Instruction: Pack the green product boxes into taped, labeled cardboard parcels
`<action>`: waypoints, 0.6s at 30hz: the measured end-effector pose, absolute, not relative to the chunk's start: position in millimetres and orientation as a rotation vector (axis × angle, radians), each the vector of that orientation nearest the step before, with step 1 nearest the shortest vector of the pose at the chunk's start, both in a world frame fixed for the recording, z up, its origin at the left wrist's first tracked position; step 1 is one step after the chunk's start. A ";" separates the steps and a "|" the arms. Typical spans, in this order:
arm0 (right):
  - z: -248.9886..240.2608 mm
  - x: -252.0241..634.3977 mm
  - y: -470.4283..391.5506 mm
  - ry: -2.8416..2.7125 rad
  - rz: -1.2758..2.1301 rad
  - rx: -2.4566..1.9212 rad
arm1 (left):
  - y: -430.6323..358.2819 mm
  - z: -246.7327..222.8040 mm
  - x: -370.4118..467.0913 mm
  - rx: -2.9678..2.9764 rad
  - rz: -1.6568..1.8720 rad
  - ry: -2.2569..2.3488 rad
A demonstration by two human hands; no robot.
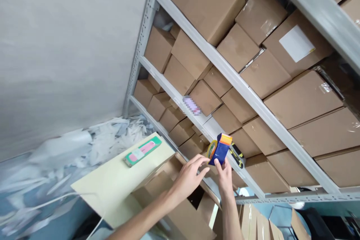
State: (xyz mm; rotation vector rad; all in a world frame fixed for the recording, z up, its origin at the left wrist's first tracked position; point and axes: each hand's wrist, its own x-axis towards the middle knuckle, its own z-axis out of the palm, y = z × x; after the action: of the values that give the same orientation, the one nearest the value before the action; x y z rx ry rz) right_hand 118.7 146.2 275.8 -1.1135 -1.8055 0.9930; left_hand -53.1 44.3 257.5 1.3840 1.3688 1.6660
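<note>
A small dark blue packet with an orange and white end is gripped by my right hand, its thumb on the lower face. My left hand is just left of the packet, thumb and fingers apart, fingertips close to its lower left edge. Beside the packet on the shelf ledge lie a roll of yellow tape and black and yellow cutters. Beneath my hands stands an open cardboard box.
Grey metal shelves hold stacked cardboard boxes. A green and pink package lies on a pale yellow table. White scraps cover the floor by the wall. Folded cartons stand at the bottom right.
</note>
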 end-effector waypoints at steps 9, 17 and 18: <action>316.5 128.6 28.8 -1.486 0.938 -1.146 | -3.3 310.9 -40.7 1.531 1.835 1.239; 334.0 138.2 -8.3 -1.573 1.040 -1.050 | -38.1 349.3 -53.0 1.828 1.824 1.027; 335.2 135.5 -7.2 -1.609 1.026 -1.062 | -40.2 348.0 -56.8 1.819 1.817 1.045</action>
State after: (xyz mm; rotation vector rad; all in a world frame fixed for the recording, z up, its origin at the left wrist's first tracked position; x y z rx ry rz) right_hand 135.5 -7.2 335.2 -1.0620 -1.6095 1.0257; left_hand -56.8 -40.2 348.0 1.8194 1.0453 1.8171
